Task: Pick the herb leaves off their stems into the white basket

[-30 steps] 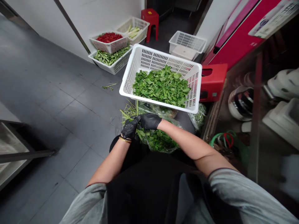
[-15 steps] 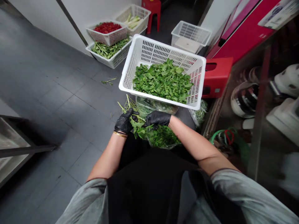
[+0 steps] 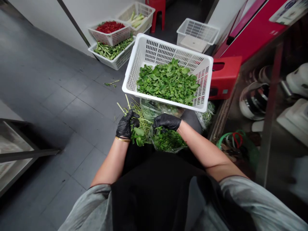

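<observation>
Black gloves cover both of my hands. My left hand [image 3: 126, 124] is closed around a small bunch of leafy green stems [image 3: 137, 136]; pale stalk ends poke out above it and leaves hang below. My right hand [image 3: 167, 122] is curled with its fingers together, just above a clear plastic bag of leafy greens [image 3: 168, 140]. A thin stem reaches its fingertips, but what they hold is hidden. Loose bare stems [image 3: 141, 123] lie between the hands. Beyond them stands a white slotted basket [image 3: 166, 101] with a heap of picked green leaves [image 3: 168, 83] in it.
At the back left, white baskets hold red chillies [image 3: 110, 27], cut green vegetables [image 3: 112, 50] and pale stalks [image 3: 137, 21]. A red stool [image 3: 227, 75] stands right of the large basket. Metal shelving [image 3: 267, 128] flanks my right; stem scraps [image 3: 112, 83] lie on the grey tiled floor.
My hands have moved apart: the left slightly left, the right slightly right. The leafy tops that were between both hands now hang below my left hand.
</observation>
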`<control>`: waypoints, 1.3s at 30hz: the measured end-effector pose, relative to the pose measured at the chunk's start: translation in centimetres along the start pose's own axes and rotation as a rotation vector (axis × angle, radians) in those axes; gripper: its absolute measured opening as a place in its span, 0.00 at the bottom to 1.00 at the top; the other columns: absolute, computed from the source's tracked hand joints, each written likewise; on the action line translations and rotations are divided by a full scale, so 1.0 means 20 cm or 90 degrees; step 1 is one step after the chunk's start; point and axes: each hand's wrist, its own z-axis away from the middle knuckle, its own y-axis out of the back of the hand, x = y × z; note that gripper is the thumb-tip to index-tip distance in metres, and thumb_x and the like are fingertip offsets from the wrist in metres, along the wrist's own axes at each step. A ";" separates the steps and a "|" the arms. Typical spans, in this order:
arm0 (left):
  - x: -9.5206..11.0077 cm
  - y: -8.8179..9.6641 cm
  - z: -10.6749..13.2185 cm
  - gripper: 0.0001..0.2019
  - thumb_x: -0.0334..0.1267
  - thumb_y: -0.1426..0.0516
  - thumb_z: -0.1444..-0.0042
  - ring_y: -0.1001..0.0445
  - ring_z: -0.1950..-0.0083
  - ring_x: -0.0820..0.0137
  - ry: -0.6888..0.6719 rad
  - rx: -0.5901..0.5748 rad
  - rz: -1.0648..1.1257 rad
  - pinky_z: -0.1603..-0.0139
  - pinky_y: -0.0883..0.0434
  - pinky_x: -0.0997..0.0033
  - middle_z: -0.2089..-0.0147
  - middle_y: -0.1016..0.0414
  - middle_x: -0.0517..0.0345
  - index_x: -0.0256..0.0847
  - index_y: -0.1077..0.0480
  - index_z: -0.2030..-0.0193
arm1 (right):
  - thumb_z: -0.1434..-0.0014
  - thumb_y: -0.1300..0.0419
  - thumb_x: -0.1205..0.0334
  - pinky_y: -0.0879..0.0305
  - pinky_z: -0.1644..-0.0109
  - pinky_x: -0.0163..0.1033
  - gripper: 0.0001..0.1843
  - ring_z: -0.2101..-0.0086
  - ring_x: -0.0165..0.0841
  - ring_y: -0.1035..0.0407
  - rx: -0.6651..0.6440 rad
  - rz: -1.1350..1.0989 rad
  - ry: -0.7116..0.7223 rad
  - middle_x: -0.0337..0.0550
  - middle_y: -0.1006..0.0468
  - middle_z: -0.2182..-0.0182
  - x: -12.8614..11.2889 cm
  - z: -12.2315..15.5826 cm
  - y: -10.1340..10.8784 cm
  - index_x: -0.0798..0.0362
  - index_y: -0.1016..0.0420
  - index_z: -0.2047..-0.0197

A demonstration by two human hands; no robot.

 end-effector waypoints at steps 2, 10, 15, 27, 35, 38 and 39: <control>0.01 0.00 0.00 0.19 0.49 0.36 0.43 0.44 0.86 0.81 -0.028 0.036 0.016 0.85 0.43 0.80 0.86 0.49 0.70 0.36 0.30 0.76 | 0.64 0.24 0.51 0.43 0.85 0.28 0.21 0.84 0.23 0.37 0.072 -0.031 0.022 0.38 0.23 0.79 0.02 0.01 0.02 0.58 0.27 0.78; -0.08 -0.02 -0.01 0.19 0.53 0.37 0.45 0.31 0.81 0.75 -0.174 0.108 -0.072 0.81 0.38 0.77 0.82 0.35 0.63 0.37 0.26 0.72 | 0.55 0.28 0.45 0.36 0.77 0.31 0.24 0.76 0.27 0.32 0.119 -0.055 0.145 0.40 0.24 0.72 0.04 -0.01 -0.06 0.54 0.31 0.69; -0.14 -0.06 0.00 0.18 0.54 0.37 0.46 0.32 0.82 0.75 -0.155 0.111 -0.092 0.81 0.37 0.75 0.80 0.30 0.61 0.37 0.24 0.69 | 0.45 0.36 0.43 0.31 0.68 0.34 0.21 0.71 0.30 0.30 0.171 0.182 0.225 0.41 0.23 0.69 0.10 -0.09 -0.18 0.54 0.28 0.62; -0.09 -0.03 0.03 0.17 0.46 0.36 0.46 0.45 0.87 0.79 0.074 -0.015 -0.021 0.89 0.47 0.78 0.85 0.46 0.68 0.38 0.33 0.77 | 0.40 0.41 0.54 0.30 0.50 0.42 0.13 0.59 0.38 0.24 -0.128 0.415 0.346 0.52 0.19 0.61 0.19 -0.12 -0.09 0.55 0.21 0.62; 0.02 -0.01 0.02 0.22 0.47 0.45 0.35 0.52 0.86 0.81 0.023 0.006 0.056 0.87 0.51 0.81 0.84 0.53 0.69 0.39 0.39 0.78 | 0.46 0.38 0.36 0.33 0.64 0.38 0.26 0.70 0.33 0.30 0.005 0.172 0.222 0.43 0.26 0.73 0.15 0.03 -0.09 0.55 0.27 0.68; 0.01 -0.06 0.04 0.23 0.49 0.47 0.34 0.51 0.85 0.80 0.007 -0.018 0.059 0.86 0.47 0.79 0.83 0.53 0.67 0.40 0.40 0.78 | 0.48 0.36 0.36 0.37 0.65 0.36 0.27 0.71 0.31 0.34 0.105 0.146 0.186 0.39 0.30 0.74 0.14 -0.02 -0.12 0.55 0.29 0.71; 0.00 -0.07 0.05 0.23 0.50 0.48 0.34 0.50 0.84 0.79 0.001 -0.023 0.058 0.85 0.46 0.78 0.83 0.53 0.67 0.40 0.40 0.78 | 0.48 0.36 0.36 0.37 0.65 0.35 0.27 0.70 0.30 0.35 0.103 0.150 0.182 0.38 0.30 0.74 0.13 -0.05 -0.14 0.55 0.29 0.71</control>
